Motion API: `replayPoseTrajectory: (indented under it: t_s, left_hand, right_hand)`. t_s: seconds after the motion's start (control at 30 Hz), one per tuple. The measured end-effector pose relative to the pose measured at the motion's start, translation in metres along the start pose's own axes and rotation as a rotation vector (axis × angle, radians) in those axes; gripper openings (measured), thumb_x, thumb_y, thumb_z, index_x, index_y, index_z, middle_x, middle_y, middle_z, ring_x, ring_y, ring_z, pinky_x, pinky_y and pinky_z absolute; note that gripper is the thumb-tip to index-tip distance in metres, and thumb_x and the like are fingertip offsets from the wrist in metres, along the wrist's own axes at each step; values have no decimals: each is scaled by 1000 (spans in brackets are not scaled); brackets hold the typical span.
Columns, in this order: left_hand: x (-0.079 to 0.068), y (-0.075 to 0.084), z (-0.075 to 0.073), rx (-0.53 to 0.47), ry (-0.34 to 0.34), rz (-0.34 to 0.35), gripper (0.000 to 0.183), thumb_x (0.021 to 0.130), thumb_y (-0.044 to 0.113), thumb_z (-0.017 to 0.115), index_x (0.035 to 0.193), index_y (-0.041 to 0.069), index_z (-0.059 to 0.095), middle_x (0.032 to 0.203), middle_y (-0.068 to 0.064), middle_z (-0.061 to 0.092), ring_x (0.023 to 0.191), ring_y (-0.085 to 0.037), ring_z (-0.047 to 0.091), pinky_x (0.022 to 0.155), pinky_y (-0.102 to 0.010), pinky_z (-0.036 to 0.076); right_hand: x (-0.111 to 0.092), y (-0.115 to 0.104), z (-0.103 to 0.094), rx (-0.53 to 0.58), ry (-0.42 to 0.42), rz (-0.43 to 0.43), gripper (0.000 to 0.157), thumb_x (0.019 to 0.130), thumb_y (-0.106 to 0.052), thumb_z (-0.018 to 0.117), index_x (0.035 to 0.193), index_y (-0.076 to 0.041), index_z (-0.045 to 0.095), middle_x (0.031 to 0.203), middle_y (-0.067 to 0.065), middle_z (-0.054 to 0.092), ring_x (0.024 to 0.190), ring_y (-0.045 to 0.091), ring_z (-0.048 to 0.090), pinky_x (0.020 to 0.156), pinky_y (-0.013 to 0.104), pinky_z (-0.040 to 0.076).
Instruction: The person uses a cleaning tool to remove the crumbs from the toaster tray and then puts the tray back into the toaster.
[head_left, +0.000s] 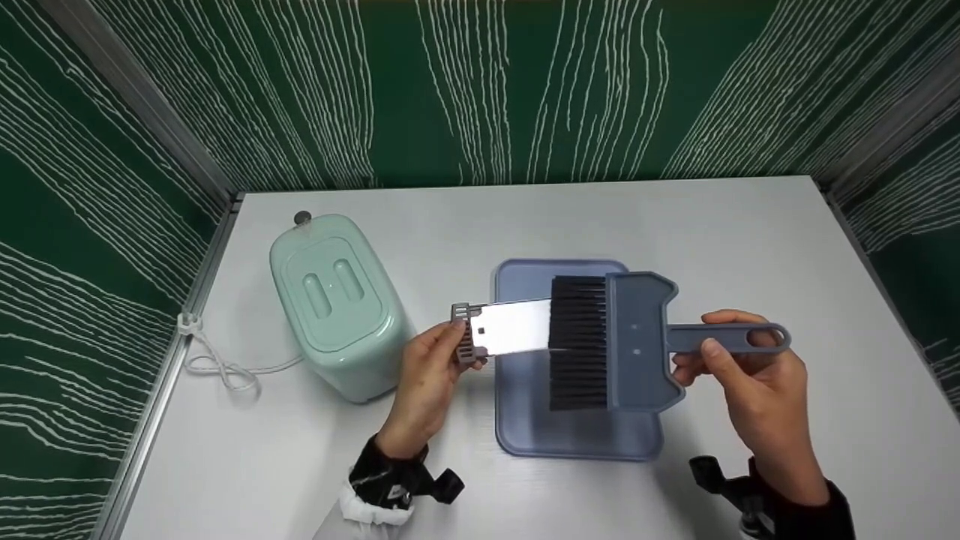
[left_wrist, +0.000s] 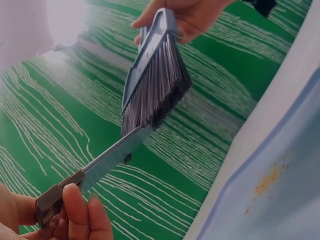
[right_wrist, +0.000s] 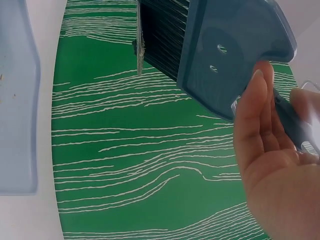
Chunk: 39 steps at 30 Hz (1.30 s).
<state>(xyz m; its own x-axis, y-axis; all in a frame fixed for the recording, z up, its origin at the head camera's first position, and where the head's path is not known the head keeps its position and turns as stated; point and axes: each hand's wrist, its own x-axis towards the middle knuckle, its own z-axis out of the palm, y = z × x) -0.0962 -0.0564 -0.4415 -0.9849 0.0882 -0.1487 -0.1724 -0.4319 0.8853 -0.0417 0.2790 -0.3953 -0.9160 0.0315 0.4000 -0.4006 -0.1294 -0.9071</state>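
My left hand [head_left: 431, 367] pinches the grey slotted end of a flat metal crumb tray [head_left: 517, 326]. In my right hand [head_left: 765, 390] is the handle of a blue-grey brush [head_left: 645, 341]. Its dark bristles [left_wrist: 160, 90] touch the far end of the crumb tray and hide that end in the head view. Both are held above a blue rectangular tray [head_left: 517, 431] on the table. Yellowish crumbs [left_wrist: 270, 181] lie scattered on the blue tray in the left wrist view. Thumb and fingers wrap the brush handle [right_wrist: 290, 117] in the right wrist view.
A mint-green toaster [head_left: 341, 300] with a covered top stands left of my left hand. Its white cord [head_left: 225, 367] lies coiled near the left edge of the white table [head_left: 450, 240]. Green walls with white lines [head_left: 585, 90] surround the table.
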Motion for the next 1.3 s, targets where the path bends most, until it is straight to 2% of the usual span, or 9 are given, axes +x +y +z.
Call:
replayPoseTrajectory:
  t_s: [0.37,0.6,1.03,1.3]
  left_hand:
    - [1,2,0,-1,6,6,33,110,9,49,121,-19,62,97,-15,69,77,-16,64,70,-25,56]
    - [1,5,-2,-10,18,8,33,110,9,49,123,-20,61,99,-16,69,78,-16,64,71,-24,56]
    - [4,10,-8,-10,54,18,34,110,9,51,126,-19,60,99,-16,71,77,-16,65,69,-23,57]
    - [4,11,-8,-18,41,27,35,110,10,51,126,-20,60,100,-16,72,76,-16,65,69,-23,56]
  right_hand:
    - [2,2,-8,30,-50,-71,31,96,28,46,125,20,53,89,22,75,71,22,75,68,27,63]
    - [3,2,-14,109,-32,-112,30,94,30,45,123,26,50,89,27,74,70,25,75,68,29,63]
    - [3,-3,-17,129,9,-108,30,93,32,44,122,25,51,86,26,73,67,25,74,69,30,64]
    - [2,-4,-16,166,27,-124,29,94,31,43,122,25,51,87,28,73,67,27,74,69,31,63]
